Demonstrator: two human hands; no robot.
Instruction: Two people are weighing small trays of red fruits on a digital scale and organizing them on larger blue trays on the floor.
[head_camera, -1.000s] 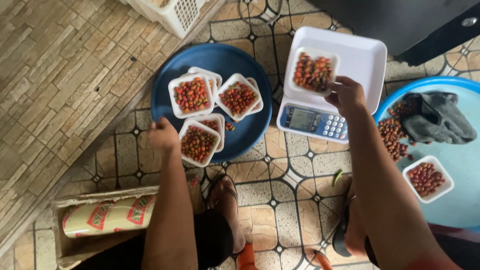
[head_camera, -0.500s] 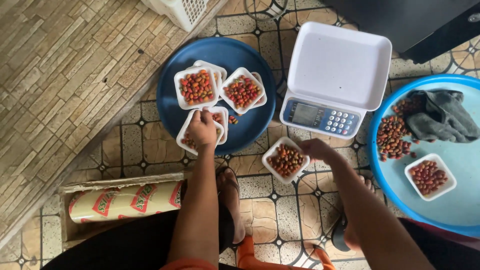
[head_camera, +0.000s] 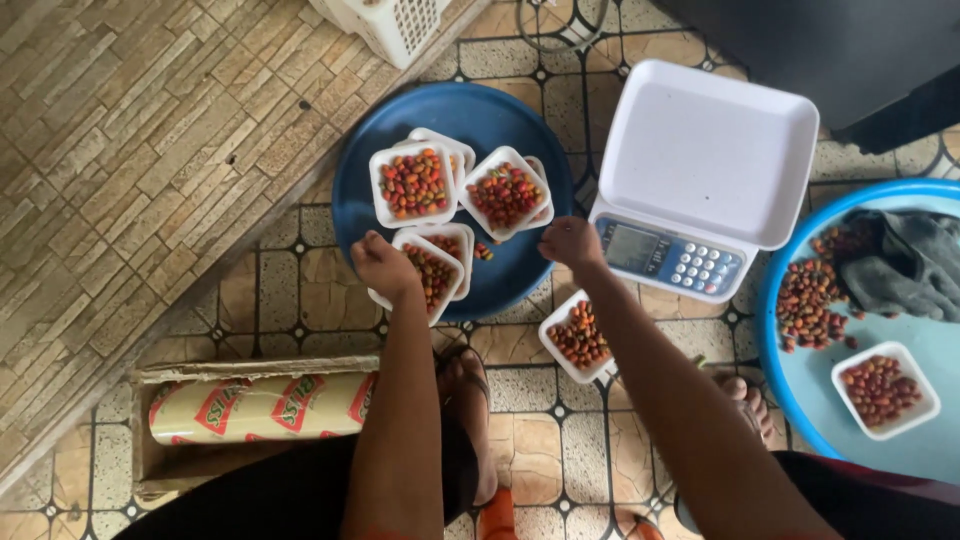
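Red berries in white trays, on a blue platter.
Left hand pinches the near tray; right hand, grip curled shut, hovers above a floor tray beside the scale.

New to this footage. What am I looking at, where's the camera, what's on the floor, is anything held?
No machine here: a person works with two bare hands, filmed by one camera worn on their head, looking straight down. The arms enter from the bottom edge, and their sandalled feet show between them.

The left hand grips the edge of a white tray of small red fruits on a round blue platter, beside other filled trays. The right hand is a closed fist at the platter's edge, next to a white digital scale with an empty pan; whether it holds anything cannot be seen. Another filled tray sits on the tiled floor just below that hand.

At the right, a blue basin holds loose fruits, a grey cloth and one more tray. At lower left, a roll of wrap lies in a cardboard box.
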